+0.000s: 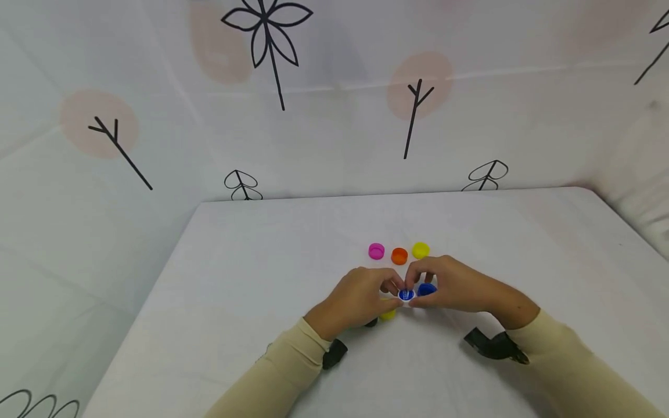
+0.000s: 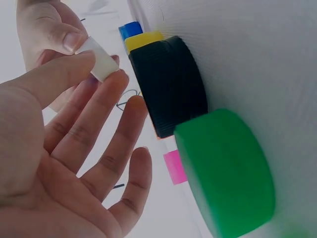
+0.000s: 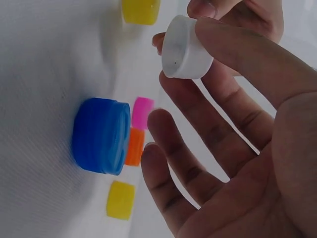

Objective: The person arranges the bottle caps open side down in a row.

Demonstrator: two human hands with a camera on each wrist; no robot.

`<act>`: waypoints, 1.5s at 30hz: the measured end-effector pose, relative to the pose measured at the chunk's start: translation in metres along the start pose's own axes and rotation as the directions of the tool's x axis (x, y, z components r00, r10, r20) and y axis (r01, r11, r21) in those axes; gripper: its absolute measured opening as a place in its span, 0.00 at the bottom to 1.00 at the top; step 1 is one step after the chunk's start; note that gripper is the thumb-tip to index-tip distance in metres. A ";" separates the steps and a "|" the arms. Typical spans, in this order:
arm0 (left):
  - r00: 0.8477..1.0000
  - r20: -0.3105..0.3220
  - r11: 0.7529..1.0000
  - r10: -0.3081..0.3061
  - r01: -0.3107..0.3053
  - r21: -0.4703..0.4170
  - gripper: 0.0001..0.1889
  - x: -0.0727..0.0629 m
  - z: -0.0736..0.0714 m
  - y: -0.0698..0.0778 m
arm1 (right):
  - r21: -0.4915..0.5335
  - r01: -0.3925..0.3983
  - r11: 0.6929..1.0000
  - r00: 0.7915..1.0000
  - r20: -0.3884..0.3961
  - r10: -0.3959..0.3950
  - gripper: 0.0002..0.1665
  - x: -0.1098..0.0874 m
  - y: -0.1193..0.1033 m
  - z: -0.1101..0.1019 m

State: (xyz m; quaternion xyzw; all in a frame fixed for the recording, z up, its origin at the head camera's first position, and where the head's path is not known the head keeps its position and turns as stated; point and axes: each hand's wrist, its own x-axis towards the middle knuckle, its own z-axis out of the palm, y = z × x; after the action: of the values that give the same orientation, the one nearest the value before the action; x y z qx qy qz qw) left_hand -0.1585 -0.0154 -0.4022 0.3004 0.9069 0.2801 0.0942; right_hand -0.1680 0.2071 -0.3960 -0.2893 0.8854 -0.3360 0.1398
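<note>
A small white bottle cap with a blue printed top is held between both hands, above the table. My left hand pinches one side of it with thumb and fingers, while my right hand pinches the other side. The right wrist view looks into the cap's hollow white underside. A blue cap stands below the right hand's fingers. Beside the left hand are a yellow cap, a black ribbed cap and a green cap; the head view hides the green one.
Behind the hands, a pink cap, an orange cap and another yellow cap lie in a row. A white cloth covers the table. Patterned fabric hangs beyond its far edge. Black straps show near the wrists.
</note>
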 end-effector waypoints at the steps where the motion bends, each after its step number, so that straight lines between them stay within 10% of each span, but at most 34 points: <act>1: 1.000 0.004 1.000 0.003 -0.003 0.010 0.12 0.000 0.000 0.000 | -0.011 -0.005 1.000 1.000 0.000 0.005 0.14 0.000 -0.001 0.001; 31: 0.996 0.084 0.991 0.042 -0.052 0.124 0.10 0.004 0.002 -0.001 | -0.072 -0.011 0.997 0.998 0.061 0.015 0.06 0.007 0.002 0.001; 45: 1.000 0.029 0.977 0.007 -0.013 0.211 0.14 0.008 -0.002 0.018 | -0.107 -0.187 0.977 0.962 -0.220 0.160 0.18 -0.029 0.000 -0.003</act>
State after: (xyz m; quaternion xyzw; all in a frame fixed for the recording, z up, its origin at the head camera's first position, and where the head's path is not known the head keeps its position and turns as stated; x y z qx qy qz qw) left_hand -0.1565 0.0001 -0.3903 0.3171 0.9286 0.1786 0.0730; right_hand -0.1470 0.2264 -0.3922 -0.1817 0.9367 -0.2942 0.0560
